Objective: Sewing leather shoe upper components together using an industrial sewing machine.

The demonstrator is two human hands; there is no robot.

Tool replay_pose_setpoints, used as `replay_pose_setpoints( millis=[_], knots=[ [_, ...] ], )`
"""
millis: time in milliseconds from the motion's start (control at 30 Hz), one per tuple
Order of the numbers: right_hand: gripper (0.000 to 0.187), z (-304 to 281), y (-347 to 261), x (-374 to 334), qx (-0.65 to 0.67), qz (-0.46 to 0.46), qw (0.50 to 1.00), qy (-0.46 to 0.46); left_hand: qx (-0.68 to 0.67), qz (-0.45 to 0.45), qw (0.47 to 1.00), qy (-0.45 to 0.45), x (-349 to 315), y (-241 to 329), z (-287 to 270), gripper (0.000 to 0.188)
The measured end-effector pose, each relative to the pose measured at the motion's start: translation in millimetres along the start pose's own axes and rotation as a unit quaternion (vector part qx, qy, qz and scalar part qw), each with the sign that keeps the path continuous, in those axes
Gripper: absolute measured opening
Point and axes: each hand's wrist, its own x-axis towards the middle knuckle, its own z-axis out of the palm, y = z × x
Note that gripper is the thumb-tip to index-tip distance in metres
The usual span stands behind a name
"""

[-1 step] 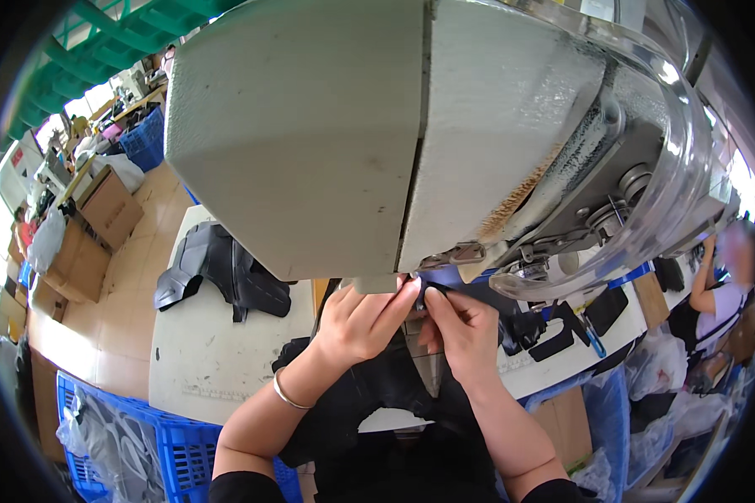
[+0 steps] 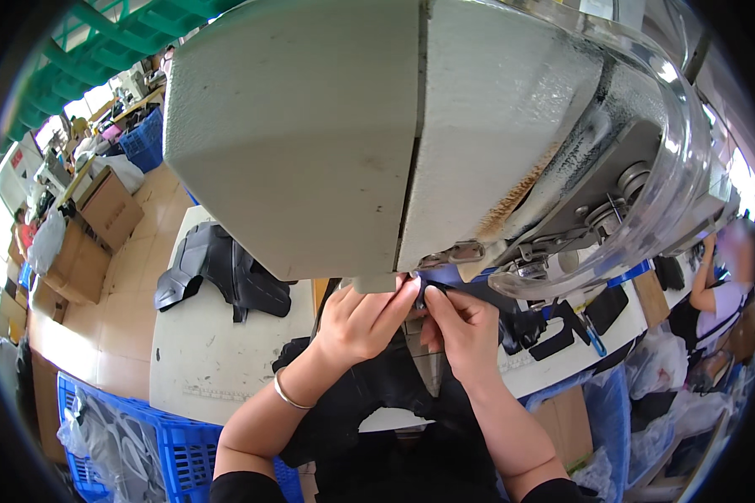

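Both my hands work close together right under the grey sewing machine head [image 2: 310, 151]. My left hand [image 2: 356, 325], with a silver bangle on its wrist, is closed, thumb and fingers pinched at the edge of a black leather-like piece [image 2: 382, 381]. Opposite it, my right hand [image 2: 464, 335] pinches the same edge, its thumb and forefinger pressed together. The black piece hangs down over the table's front edge toward me. The machine head covers part of my fingertips, and the needle area cannot be made out.
Stacked black shaped pieces [image 2: 226, 270] lie on the white table [image 2: 201, 356] at left. Flat black pieces [image 2: 562, 331] and a blue-handled tool [image 2: 594, 337] are at right. Blue crates [image 2: 184, 457] stand below. A clear curved guard [image 2: 675, 168] juts from the machine; a person [image 2: 726, 293] sits far right.
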Motion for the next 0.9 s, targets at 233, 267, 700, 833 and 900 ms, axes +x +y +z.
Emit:
replay_pose_setpoints(
  millis=[233, 267, 700, 833, 900],
  knots=[
    [0.029, -7.7, 4.9, 0.4, -0.014, -0.005, 0.999, -0.033, -0.085, -0.096, 0.992, 0.02, -11.6, 11.4, 6.4, 0.024],
    [0.028, -10.4, 8.7, -0.8, -0.018, -0.025, 0.998, -0.048, -0.121, -0.211, 0.97, 0.006, -15.1, 16.5, 3.9, 0.022],
    [0.011, -56.7, 47.4, -3.6, 0.413, 0.103, 0.9, -0.088, -0.254, -0.502, 0.823, -0.072, -16.3, -10.0, 27.8, 0.024],
    [0.019, -35.0, 15.7, -16.2, 0.261, -0.054, 0.964, 0.026, 0.044, -0.07, 0.996, -0.017, -27.7, 24.0, -0.1, 0.028],
    [0.032, -43.0, 19.5, -19.6, 0.083, -0.145, 0.984, 0.054, 0.06, -0.049, 0.996, -0.036, -11.6, 30.3, -10.9, 0.029]
  ],
)
